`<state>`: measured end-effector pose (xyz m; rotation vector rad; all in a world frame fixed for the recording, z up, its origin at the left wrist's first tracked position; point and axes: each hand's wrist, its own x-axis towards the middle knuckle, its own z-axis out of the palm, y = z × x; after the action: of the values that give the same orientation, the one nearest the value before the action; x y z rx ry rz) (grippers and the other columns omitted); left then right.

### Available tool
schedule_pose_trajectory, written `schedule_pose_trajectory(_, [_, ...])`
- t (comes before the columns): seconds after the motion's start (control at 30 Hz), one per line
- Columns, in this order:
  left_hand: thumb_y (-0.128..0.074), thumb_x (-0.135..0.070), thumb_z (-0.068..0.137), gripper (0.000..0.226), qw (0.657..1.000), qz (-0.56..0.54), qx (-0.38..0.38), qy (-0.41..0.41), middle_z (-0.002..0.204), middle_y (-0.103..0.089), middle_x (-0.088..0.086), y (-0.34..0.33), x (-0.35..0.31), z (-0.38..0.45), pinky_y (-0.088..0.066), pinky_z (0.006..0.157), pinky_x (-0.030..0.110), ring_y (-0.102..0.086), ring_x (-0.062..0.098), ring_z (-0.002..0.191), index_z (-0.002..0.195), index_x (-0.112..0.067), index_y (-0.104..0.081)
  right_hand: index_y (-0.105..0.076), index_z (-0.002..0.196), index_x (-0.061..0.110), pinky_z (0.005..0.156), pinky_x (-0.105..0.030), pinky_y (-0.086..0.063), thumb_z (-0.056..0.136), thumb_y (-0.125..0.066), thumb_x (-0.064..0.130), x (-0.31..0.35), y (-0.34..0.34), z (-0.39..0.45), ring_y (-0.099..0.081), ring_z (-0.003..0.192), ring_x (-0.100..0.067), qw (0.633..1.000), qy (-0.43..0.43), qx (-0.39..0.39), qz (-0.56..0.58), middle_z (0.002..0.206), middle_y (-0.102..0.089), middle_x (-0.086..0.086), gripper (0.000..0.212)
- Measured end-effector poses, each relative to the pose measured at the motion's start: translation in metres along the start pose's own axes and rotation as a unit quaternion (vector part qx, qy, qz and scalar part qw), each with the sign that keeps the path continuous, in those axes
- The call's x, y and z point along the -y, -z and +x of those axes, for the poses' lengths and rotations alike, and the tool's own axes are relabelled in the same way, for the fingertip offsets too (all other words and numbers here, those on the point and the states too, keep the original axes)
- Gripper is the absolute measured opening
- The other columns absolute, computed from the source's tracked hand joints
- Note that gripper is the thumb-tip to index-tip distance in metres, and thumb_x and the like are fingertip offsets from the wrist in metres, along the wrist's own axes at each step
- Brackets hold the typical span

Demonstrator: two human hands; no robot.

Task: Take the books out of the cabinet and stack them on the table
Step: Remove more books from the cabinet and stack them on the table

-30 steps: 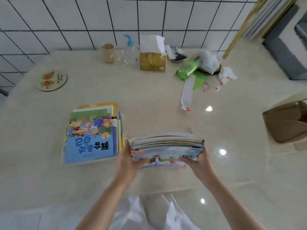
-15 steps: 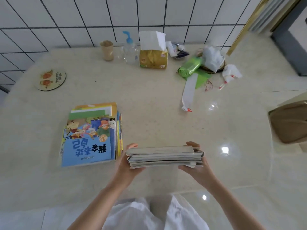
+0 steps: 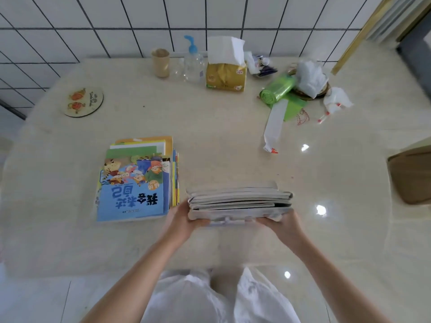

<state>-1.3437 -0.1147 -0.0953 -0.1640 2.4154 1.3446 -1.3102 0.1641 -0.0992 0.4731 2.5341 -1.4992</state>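
A bundle of several thin books [image 3: 239,201] stands on edge over the near part of the beige table [image 3: 221,141], its page edges facing me. My left hand [image 3: 184,220] grips its left end and my right hand [image 3: 283,223] grips its right end, fingers curled under and round the bundle. To the left lies a flat stack of picture books [image 3: 137,180] with a blue cover on top, apart from the bundle. No cabinet is in view.
Along the tiled back wall stand a paper cup [image 3: 160,62], a pump bottle [image 3: 193,61] and a tissue pack [image 3: 225,73]. A green bag roll [image 3: 277,88] and plastic wrappers lie at the back right. A round coaster [image 3: 82,101] sits far left; a brown chair seat [image 3: 411,177] is at right.
The bundle went from tilted towards me to level, then tilted back again and moved slightly away from me over the table. Both hands kept hold of its ends throughout.
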Motion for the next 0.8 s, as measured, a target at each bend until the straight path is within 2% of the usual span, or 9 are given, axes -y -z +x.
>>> schedule_pose_trajectory(0.03, [-0.090,-0.019,0.062,0.049,1.000,0.001,0.007,-0.007,0.081,-0.063,-0.029,0.003,-0.005,0.000,-0.051,0.076,0.021,-0.064,0.003,0.084,0.089,-0.042,-0.056,-0.069,0.090,0.013,0.071,-0.012,-0.048,0.061,-0.087,0.001,0.009,0.005,0.003,-0.062,0.074,0.018,1.000,0.005,0.005,-0.001,0.084,-0.070,0.009,0.036])
schedule_pose_trajectory(0.1, [-0.091,-0.020,0.060,0.052,1.000,-0.011,0.010,-0.016,0.076,-0.065,-0.031,0.011,-0.012,0.001,-0.052,0.074,0.017,-0.065,-0.001,0.080,0.088,-0.044,-0.055,-0.065,0.090,0.023,0.073,-0.018,-0.050,0.061,-0.088,0.001,0.023,0.015,0.009,-0.064,0.076,0.013,1.000,0.004,0.008,-0.005,0.085,-0.069,0.012,0.043])
schedule_pose_trajectory(0.17, [-0.091,-0.022,0.059,0.053,1.000,-0.015,0.020,-0.015,0.083,-0.069,-0.023,0.024,-0.023,0.002,-0.055,0.075,0.023,-0.068,0.005,0.081,0.092,-0.044,-0.056,-0.061,0.096,0.024,0.076,-0.025,-0.052,0.062,-0.086,0.000,0.040,0.022,0.013,-0.066,0.082,0.000,1.000,0.011,0.022,-0.002,0.091,-0.069,0.011,0.048])
schedule_pose_trajectory(0.23, [-0.089,-0.025,0.062,0.051,0.999,-0.026,0.027,-0.024,0.089,-0.072,-0.013,0.041,-0.031,0.002,-0.057,0.075,0.030,-0.069,0.010,0.080,0.101,-0.038,-0.058,-0.055,0.102,0.019,0.074,-0.017,-0.052,0.067,-0.082,-0.003,0.058,0.023,0.015,-0.064,0.086,-0.004,0.999,0.016,0.040,0.006,0.094,-0.067,0.010,0.049])
schedule_pose_trajectory(0.4, [-0.083,-0.021,0.073,0.049,0.991,-0.134,0.013,0.001,0.089,-0.077,-0.001,0.095,-0.034,0.000,-0.058,0.079,0.042,-0.073,0.019,0.081,0.109,-0.032,-0.052,-0.054,0.106,0.012,0.067,-0.013,-0.051,0.076,-0.075,0.000,0.110,-0.003,0.019,-0.064,0.076,0.008,0.997,0.029,0.066,0.039,0.092,-0.067,0.009,0.039])
schedule_pose_trajectory(0.5, [-0.079,-0.023,0.077,0.045,0.983,-0.181,0.003,0.014,0.088,-0.077,0.000,0.130,-0.025,0.004,-0.058,0.076,0.044,-0.074,0.022,0.080,0.112,-0.029,-0.051,-0.057,0.106,0.017,0.068,-0.009,-0.049,0.081,-0.072,0.003,0.141,-0.036,0.022,-0.062,0.075,0.012,0.994,0.014,0.066,0.083,0.095,-0.068,0.010,0.032])
schedule_pose_trajectory(0.57, [-0.076,-0.021,0.080,0.039,0.973,-0.228,0.001,0.041,0.087,-0.077,0.001,0.151,-0.016,0.008,-0.058,0.070,0.042,-0.074,0.022,0.079,0.111,-0.028,-0.052,-0.060,0.104,0.022,0.073,-0.015,-0.053,0.084,-0.070,0.006,0.161,-0.062,0.025,-0.066,0.081,0.004,0.992,0.002,0.071,0.105,0.097,-0.071,0.006,0.028])
schedule_pose_trajectory(0.67, [-0.074,-0.021,0.082,0.028,0.963,-0.258,-0.008,0.077,0.083,-0.077,0.001,0.188,0.003,0.017,-0.054,0.063,0.037,-0.071,0.018,0.071,0.103,-0.027,-0.056,-0.065,0.104,0.019,0.080,-0.035,-0.057,0.085,-0.069,0.008,0.182,-0.109,0.031,-0.071,0.090,-0.017,0.988,-0.041,0.062,0.134,0.099,-0.074,-0.003,0.022])
schedule_pose_trajectory(0.8, [-0.075,-0.025,0.082,0.028,0.964,-0.246,-0.014,0.101,0.080,-0.076,0.004,0.228,0.034,0.025,-0.054,0.063,0.037,-0.068,0.016,0.064,0.102,-0.027,-0.054,-0.064,0.103,0.016,0.077,-0.038,-0.058,0.085,-0.069,0.006,0.203,-0.164,0.033,-0.071,0.084,-0.020,0.983,-0.084,0.052,0.154,0.096,-0.074,-0.006,0.021])
